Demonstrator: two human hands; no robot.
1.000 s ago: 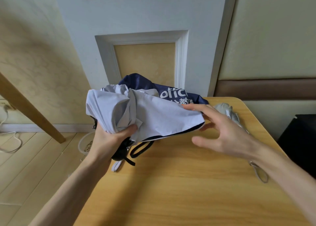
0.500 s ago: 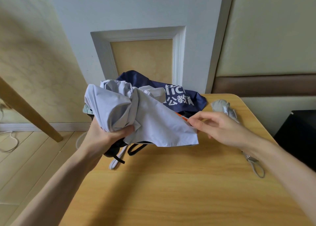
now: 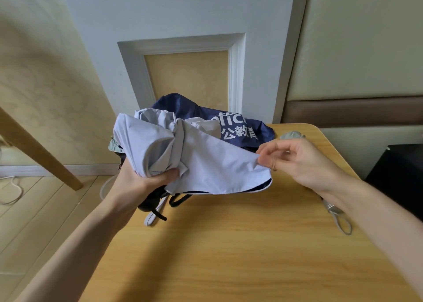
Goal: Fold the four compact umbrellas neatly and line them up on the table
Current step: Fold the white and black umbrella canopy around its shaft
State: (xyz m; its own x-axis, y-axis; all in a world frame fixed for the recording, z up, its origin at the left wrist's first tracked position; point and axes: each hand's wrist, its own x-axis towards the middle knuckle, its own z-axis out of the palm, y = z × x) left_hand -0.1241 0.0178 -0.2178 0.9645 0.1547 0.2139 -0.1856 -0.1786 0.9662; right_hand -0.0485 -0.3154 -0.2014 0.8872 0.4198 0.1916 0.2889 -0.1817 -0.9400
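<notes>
Left hand [image 3: 146,182] grips bunched pale grey umbrella [image 3: 206,162] above table [image 3: 229,256] far-left edge, long axis running away from person; right hand [image 3: 297,162] pinches loose panel edge, drawn out rightward, nearer next pleat
</notes>
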